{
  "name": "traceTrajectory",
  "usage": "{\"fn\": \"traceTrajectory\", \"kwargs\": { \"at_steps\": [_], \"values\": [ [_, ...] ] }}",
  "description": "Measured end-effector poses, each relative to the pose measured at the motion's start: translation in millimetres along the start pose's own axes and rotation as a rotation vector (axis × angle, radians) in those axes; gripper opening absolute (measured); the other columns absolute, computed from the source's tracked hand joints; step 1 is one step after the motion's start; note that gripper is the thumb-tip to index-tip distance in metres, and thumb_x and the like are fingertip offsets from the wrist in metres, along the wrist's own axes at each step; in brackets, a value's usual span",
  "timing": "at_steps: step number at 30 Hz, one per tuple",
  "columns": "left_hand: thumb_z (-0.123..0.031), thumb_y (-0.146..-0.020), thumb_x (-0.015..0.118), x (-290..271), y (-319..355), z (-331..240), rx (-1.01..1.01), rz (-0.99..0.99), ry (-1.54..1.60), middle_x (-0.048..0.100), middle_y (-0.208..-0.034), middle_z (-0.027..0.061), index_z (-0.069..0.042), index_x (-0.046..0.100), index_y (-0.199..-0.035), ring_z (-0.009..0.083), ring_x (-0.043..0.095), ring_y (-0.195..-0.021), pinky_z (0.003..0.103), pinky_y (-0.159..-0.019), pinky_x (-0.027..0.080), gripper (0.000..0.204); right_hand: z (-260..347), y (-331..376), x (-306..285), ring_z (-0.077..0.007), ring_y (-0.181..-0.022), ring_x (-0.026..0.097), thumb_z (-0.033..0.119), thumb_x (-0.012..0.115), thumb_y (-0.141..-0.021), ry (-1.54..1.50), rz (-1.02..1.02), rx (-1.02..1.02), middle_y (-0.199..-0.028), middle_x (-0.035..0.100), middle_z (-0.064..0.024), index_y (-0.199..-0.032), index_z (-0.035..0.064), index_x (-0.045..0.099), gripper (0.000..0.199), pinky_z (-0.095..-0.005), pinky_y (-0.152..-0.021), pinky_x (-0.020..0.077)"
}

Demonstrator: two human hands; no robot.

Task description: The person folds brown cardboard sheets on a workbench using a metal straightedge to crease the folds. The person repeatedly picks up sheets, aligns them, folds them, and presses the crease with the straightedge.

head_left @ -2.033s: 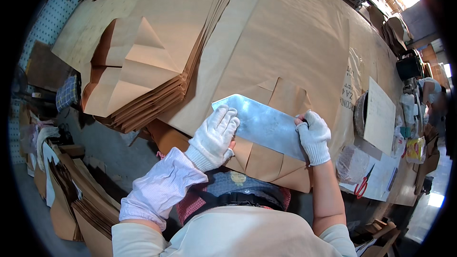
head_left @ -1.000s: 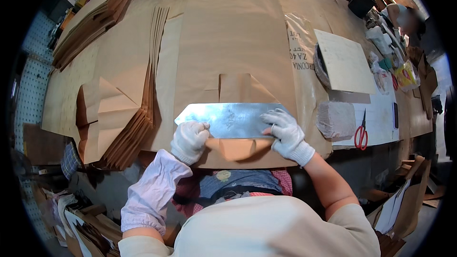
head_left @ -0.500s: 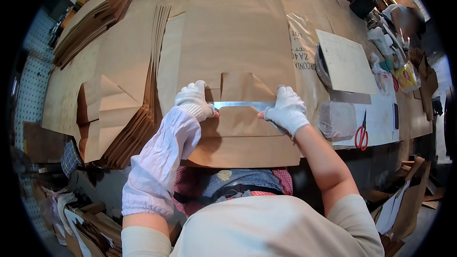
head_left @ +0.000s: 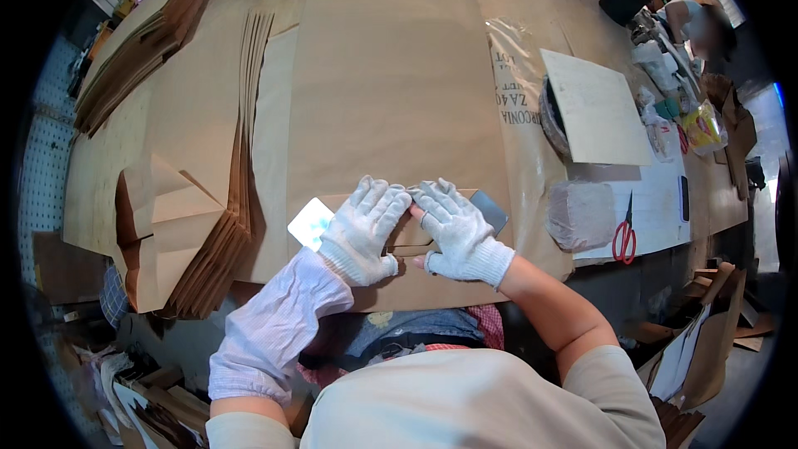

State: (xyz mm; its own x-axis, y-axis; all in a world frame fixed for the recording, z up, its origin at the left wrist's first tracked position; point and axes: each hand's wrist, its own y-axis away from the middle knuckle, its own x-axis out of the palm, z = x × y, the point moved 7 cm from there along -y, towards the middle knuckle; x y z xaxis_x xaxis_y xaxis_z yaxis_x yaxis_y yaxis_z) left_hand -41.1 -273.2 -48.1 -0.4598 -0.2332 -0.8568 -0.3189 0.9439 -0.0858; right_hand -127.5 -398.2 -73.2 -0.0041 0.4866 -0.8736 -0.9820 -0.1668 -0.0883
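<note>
A long brown paper bag (head_left: 397, 100) lies flat before me, its near end folded. My left hand (head_left: 366, 229), in a white knit glove, presses flat on the fold with its fingers stretched out. Beside it my right hand (head_left: 451, 229), gloved with some bare fingertips, also lies spread on the fold. The fingers of both hands nearly meet at the middle. Under them runs a thin metal strip; its shiny left end (head_left: 311, 223) sticks out past my left hand, and its darker right end (head_left: 490, 210) past my right. Its middle is hidden.
Folded brown paper bags (head_left: 195, 233) are stacked at the left, with another pile (head_left: 141, 41) behind. To the right are a pale board (head_left: 594, 108), a wrapped block (head_left: 580, 214), red-handled scissors (head_left: 624, 237) and a phone (head_left: 684, 198). A person (head_left: 702, 29) is at the far right.
Both hands have come together from the strip's ends onto the fold and flattened out. The raised paper flap is now folded down, and the strip mostly covered by my hands.
</note>
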Motion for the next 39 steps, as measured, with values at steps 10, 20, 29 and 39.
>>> {"fn": "traceTrajectory", "kwargs": {
  "at_steps": [10, 20, 29, 39],
  "values": [
    [-0.03, -0.072, 0.09, -53, 74, 87, -0.996, 0.071, -0.032, 0.07, -0.119, 0.016, -0.008, 0.07, -0.114, 0.0335, 0.066, -0.115, 0.043, -0.097, 0.052, 0.052, -54, 16, -51, -0.0318, -0.109, 0.066, 0.021, 0.092, -0.065, 0.176, -0.221, 0.477, -0.124, 0.067, -0.0149, -0.114, 0.0009, 0.069, 0.058, -0.0407, -0.088, 0.0559],
    [-0.02, -0.085, 0.079, -28, 116, 140, -0.842, -0.136, 0.12, 0.072, -0.116, 0.0111, -0.009, 0.071, -0.097, 0.0318, 0.07, -0.105, 0.04, -0.089, 0.053, 0.018, -114, 17, -67, -0.0354, -0.105, 0.067, 0.011, 0.072, -0.086, 0.398, -0.582, 0.418, -0.118, 0.069, -0.0168, -0.123, 0.0066, 0.067, 0.038, -0.046, -0.09, 0.0546],
    [0.004, -0.083, 0.065, -208, 95, 53, -0.307, -0.611, -0.173, 0.075, -0.09, 0.0085, -0.007, 0.075, -0.101, 0.0221, 0.072, -0.084, 0.031, -0.08, 0.057, 0.023, -75, 28, 1, -0.0228, -0.067, 0.059, 0.003, 0.071, -0.083, -0.298, -0.301, 0.592, -0.076, 0.059, -0.0084, -0.084, 0.0023, 0.054, 0.018, -0.0362, -0.062, 0.0487],
    [-0.022, -0.099, 0.065, -359, 403, 315, -1.134, -0.887, -0.221, 0.068, -0.08, 0.0039, -0.011, 0.072, -0.103, 0.0161, 0.063, -0.074, 0.037, -0.07, 0.052, 0.014, 163, -285, 52, -0.0393, -0.087, 0.071, 0.019, 0.054, -0.094, -0.188, -0.035, 0.133, -0.091, 0.073, -0.0164, -0.132, 0.0173, 0.062, 0.038, -0.0495, -0.079, 0.0542]
  ]
}}
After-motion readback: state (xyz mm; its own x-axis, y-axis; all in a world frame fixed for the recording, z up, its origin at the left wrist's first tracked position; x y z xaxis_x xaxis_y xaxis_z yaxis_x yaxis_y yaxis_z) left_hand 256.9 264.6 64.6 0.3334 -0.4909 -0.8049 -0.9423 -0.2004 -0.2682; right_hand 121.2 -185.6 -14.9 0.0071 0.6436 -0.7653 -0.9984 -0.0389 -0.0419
